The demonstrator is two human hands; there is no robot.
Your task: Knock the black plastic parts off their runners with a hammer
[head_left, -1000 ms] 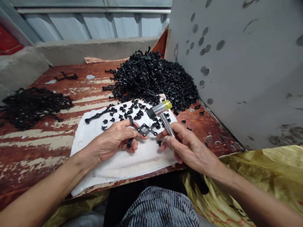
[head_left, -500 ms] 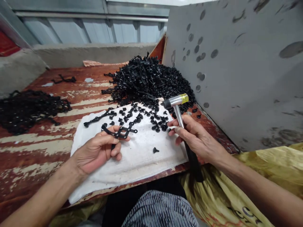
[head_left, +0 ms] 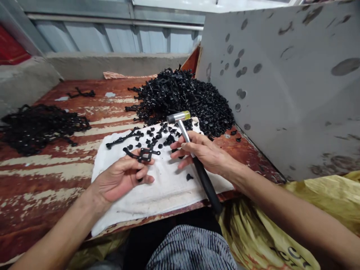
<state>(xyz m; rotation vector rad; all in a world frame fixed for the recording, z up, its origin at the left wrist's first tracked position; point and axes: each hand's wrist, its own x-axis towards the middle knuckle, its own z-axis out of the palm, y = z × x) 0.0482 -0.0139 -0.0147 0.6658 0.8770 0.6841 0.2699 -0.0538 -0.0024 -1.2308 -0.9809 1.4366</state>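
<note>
My left hand (head_left: pixel 119 180) is closed on a small black lattice linkage (head_left: pixel 145 153), its crossed bars joined by shiny rivets and sticking out past the fingertips. A two-faced hammer (head_left: pixel 208 185) lies in my right hand (head_left: pixel 206 150), its metal neck between thumb and palm. Its head has one black face and one yellow face; the black handle slants down toward me. The fingers of that hand reach left above small black studs (head_left: pixel 168 140) scattered on a white cloth (head_left: pixel 157 195). One stud (head_left: pixel 189 177) lies apart from the others.
A large heap of black parts (head_left: pixel 174 90) rises behind the cloth, against a grey spotted panel (head_left: pixel 281 93). Black linked strips (head_left: pixel 42 127) are piled on the worn red table (head_left: pixel 56 165) at left. A yellow sack (head_left: pixel 253 232) hangs below the right edge.
My right hand has moved left with the hammer, closer to the linkage, and its fingers have spread. My left hand keeps the linkage. The view has shifted slightly.
</note>
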